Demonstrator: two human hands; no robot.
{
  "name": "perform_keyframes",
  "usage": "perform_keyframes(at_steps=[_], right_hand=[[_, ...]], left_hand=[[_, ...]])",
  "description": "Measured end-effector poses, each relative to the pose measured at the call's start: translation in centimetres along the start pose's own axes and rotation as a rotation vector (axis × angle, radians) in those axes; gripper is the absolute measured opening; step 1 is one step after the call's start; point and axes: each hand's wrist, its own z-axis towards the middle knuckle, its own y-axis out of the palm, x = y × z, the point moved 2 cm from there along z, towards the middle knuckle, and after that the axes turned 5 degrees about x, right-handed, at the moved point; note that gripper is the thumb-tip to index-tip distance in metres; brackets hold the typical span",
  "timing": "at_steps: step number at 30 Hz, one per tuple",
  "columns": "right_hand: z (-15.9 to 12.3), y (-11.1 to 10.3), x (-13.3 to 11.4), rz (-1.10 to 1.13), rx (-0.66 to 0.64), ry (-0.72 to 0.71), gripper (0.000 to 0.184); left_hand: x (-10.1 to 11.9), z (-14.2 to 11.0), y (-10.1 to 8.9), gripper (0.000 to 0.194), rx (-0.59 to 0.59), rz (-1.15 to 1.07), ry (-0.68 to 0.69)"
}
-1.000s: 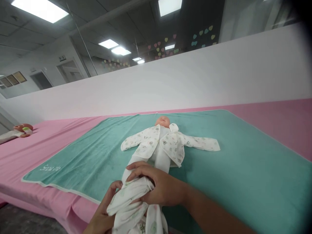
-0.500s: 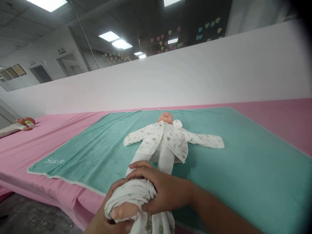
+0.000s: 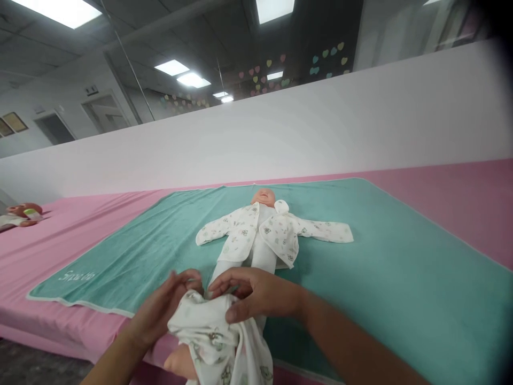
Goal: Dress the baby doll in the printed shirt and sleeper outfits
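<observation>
Thus: baby doll (image 3: 260, 256) lies supine on teal towel (image 3: 120, 256), which pads the pink-sheeted surface (image 3: 441, 198) (2nd doll (image 3: 22, 214) far off toward the view's left edge), sleeves spread wide, floral jacket (image 3: 242, 235) open. Approx. at doll's lower end, a white printed cloth (image 3: 212, 342) is bunched, bare foot (image 3: 180, 361) poking out below. R hand (image 3: 260, 294): fingers (image 3: 226, 278) curved at cloth's rim, thumb pressing down, apparently to hold the opening spread. L hand (image 3: 164, 305): fingers (image 3: 184, 279) splayed by the rim, blurred; grip can't be told.
</observation>
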Motion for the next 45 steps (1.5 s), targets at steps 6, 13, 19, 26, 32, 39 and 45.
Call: perform_keyframes(at_steps=[6, 13, 19, 26, 32, 39, 45], right_hand=[[0.2, -1.3, 0.3, 0.103, 0.253, -0.049, 0.034], [0.1, -5.1, 0.8, -0.075, 0.863, -0.18, 0.019], [-0.1, -7.0, 1.4, -0.437, 1.059, -0.233, 0.013], [0.0, -3.6, 1.4, -0.993, 0.846, -0.38, 0.016], [0.0, -3.5, 1.6, -1.058, 0.896, -0.386, 0.016], [0.6, -2.7, 1.2, -1.026, 0.941, -0.532, 0.011], [1.5, -4.4, 3.0, -0.91, 1.095, -0.4, 0.028]], left_hand=[[2.4, 2.4, 3.3, 0.03, -0.351, 0.242, 0.039], [0.8, 2.9, 2.6, 0.034, -0.086, 0.536, 0.189], [-1.1, 3.3, 0.7, 0.027, 0.053, 0.918, 0.417], [0.8, 6.3, 3.4, 0.013, 0.212, 1.074, 0.653], [3.9, 6.9, 7.5, 0.055, -0.129, 0.986, 0.768], [5.9, 8.5, 6.9, 0.067, -0.574, 0.688, 0.358], [3.6, 12.0, 8.5, 0.069, -0.067, 0.936, 0.624]])
